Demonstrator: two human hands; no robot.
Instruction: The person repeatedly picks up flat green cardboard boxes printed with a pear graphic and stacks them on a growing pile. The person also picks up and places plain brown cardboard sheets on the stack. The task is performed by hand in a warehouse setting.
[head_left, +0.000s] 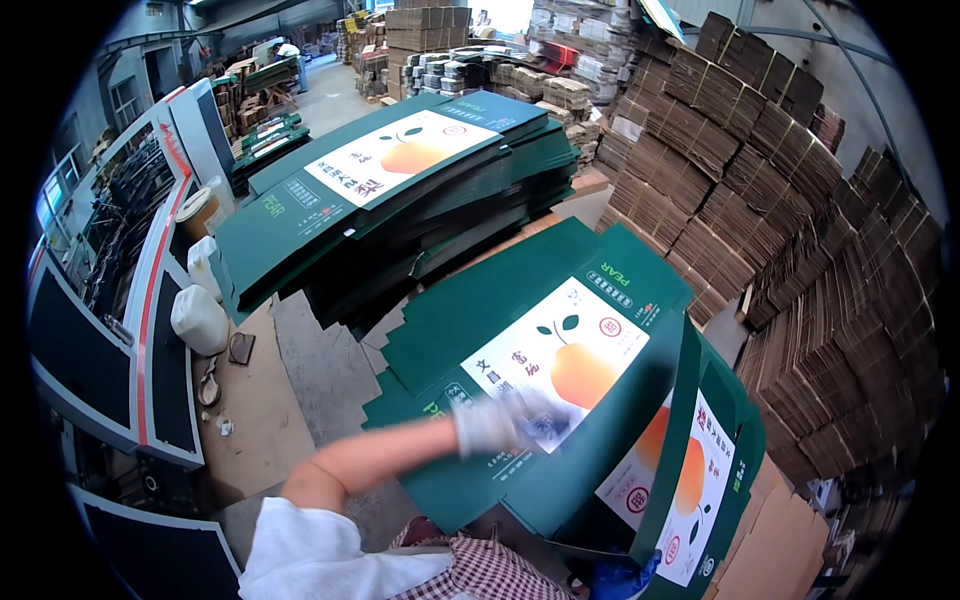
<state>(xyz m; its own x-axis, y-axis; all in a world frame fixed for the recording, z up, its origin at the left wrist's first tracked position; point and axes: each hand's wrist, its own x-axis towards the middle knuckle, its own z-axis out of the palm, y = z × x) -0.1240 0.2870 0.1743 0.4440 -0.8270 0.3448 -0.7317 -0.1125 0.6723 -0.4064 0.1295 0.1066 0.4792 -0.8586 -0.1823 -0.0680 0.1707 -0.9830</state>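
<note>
My left hand [512, 422], in a white glove with bluish fingers, is over the lower part of a flat green carton sheet [440, 325] printed with an orange pear. Motion smears its fingers, so their pose is unclear. Low in the view, my right hand [622, 578] shows only as a patch of blue glove at the near edge of a bent carton sheet [667, 465]. It seems to grip that edge; most of its fingers are hidden. Under the bent sheet lie more green printed sheets [738, 410], curving down at the right.
A tall, slumping stack of green carton sheets [280, 222] stands beyond. Bundled brown cardboard [690, 170] is piled high at the right. On the left are a machine with dark panels [85, 340], a white jug [200, 320] and a bucket [203, 212]. Another person [288, 55] is far off.
</note>
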